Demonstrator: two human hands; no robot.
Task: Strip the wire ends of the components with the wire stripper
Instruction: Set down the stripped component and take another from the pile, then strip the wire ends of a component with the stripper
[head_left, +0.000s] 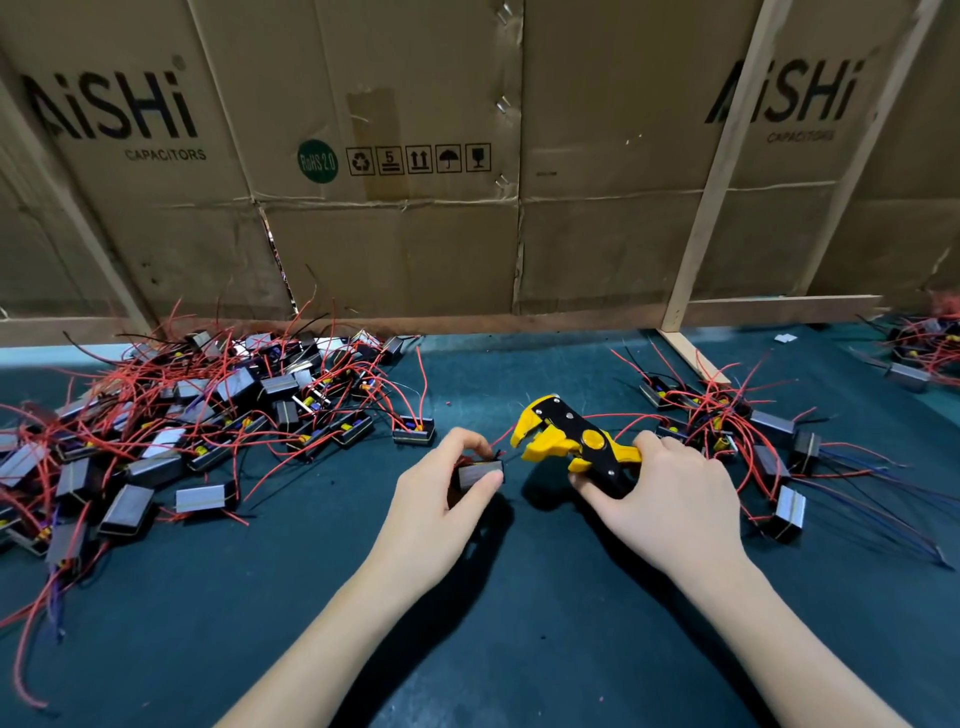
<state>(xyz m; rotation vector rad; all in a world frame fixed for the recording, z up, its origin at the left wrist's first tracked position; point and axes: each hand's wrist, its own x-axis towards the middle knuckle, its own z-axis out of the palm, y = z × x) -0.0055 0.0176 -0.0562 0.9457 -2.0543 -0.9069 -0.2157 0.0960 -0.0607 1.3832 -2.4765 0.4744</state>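
Note:
My left hand (441, 501) grips a small black box component (477, 475) with a grey face, held just above the dark green mat. Its short red and black wire ends stick out toward the right. My right hand (670, 486) holds the yellow and black wire stripper (569, 441) by its handles. The stripper's jaws point left and gape a little, a short gap away from the component's wire tips. No wire sits between the jaws.
A big heap of like components with red wires (171, 426) covers the mat on the left. A smaller heap (727, 431) lies right of the stripper. A cardboard wall (415, 234) and wooden slats (696, 358) close off the back.

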